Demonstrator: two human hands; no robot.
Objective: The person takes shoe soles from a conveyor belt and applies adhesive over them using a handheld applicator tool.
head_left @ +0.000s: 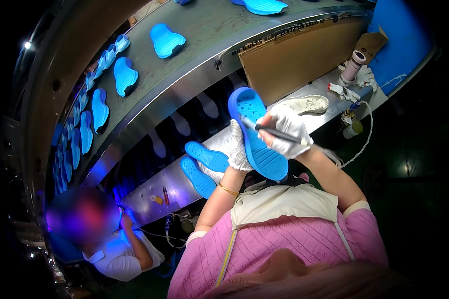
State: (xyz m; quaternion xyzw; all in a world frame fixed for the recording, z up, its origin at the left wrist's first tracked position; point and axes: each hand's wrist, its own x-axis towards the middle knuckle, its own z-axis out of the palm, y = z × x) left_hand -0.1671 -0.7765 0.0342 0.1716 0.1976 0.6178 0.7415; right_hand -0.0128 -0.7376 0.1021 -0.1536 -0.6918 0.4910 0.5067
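Note:
A blue shoe sole, with holes at its far end and grooves at its near end, is held up in front of me. My left hand, in a white glove, grips it along its left edge. In my gloved right hand is a slim dark-handled brush, closed in the fingers. Its pale tip lies over the inner face of the sole, near the holes. Two more blue soles, one upper and one lower, lie beside my left hand. Beyond my right hand rests an off-white sole.
A conveyor belt carrying several blue soles curves along the far side. Cardboard stands behind the metal bench. At right are a pink tumbler, white gloves and a pale hose. A co-worker is at left.

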